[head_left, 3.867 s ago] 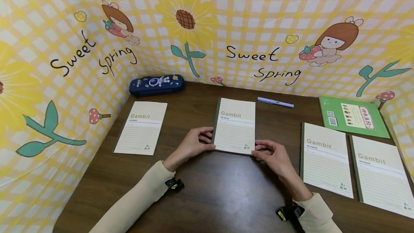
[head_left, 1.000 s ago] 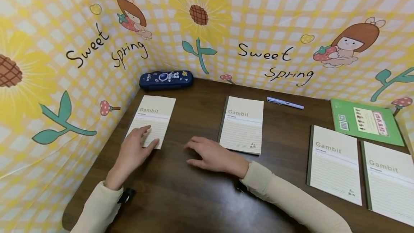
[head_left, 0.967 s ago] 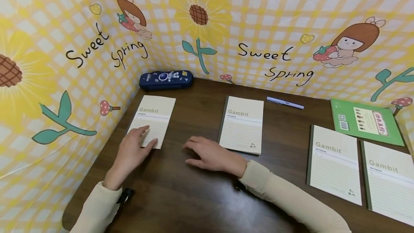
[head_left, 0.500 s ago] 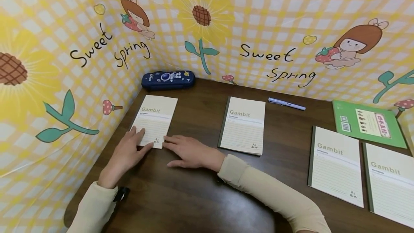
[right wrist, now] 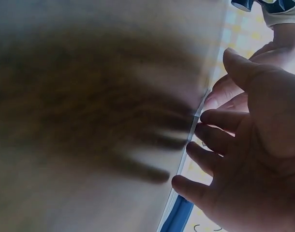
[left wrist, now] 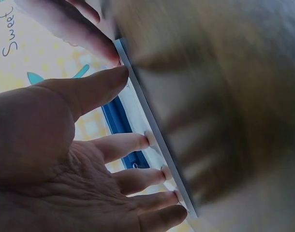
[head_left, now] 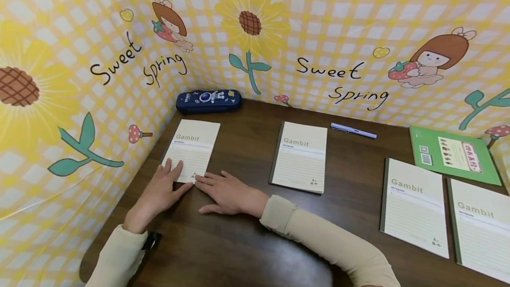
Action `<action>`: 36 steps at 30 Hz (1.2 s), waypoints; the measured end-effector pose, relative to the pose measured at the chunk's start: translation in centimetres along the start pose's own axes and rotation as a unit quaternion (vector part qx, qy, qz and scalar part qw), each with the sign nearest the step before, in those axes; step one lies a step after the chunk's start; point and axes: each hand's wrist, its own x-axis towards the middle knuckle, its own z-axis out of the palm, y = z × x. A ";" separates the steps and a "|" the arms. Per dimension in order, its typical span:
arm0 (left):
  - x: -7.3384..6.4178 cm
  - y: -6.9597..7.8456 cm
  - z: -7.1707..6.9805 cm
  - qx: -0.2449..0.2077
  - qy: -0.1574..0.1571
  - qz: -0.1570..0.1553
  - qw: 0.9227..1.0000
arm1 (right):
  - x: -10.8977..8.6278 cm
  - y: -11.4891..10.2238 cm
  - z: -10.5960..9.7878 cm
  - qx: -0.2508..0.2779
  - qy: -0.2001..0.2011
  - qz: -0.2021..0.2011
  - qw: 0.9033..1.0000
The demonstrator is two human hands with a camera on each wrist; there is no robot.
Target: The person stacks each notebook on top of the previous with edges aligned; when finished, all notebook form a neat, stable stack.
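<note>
At the left of the table, in the head view, lies a cream Gambit notebook with a dark spine. My left hand rests fingertips on its lower left part, the thumb reaching along its bottom edge. The fingertips of my right hand touch the same notebook's lower right corner, close to the left thumb. Seen from the left wrist, the notebook is nearly edge-on beneath the fingers of the left hand. In the right wrist view, the fingertips of the right hand line its edge.
A second Gambit notebook lies mid-table. Two more, a left one and a right one, lie at the right below a green book. A lilac pen and navy pencil case lie near the patterned cloth.
Both hands have left the middle notebook and come to the left one. In the last second the right hand moved left to its corner, and the left hand drew back slightly toward its lower edge.
</note>
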 end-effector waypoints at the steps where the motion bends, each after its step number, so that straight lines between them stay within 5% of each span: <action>1: 0.0 0.1 0.0 0.000 0.000 0.002 1.000 | -0.1 0.0 0.0 0.002 0.000 0.002 1.000; 17: -0.4 2.0 1.0 -0.004 0.000 0.074 0.997 | -4.0 2.1 0.8 0.018 0.030 0.036 0.999; 36: -1.1 5.9 3.1 0.031 0.011 0.182 0.983 | -9.4 4.4 1.1 0.008 0.086 0.103 0.991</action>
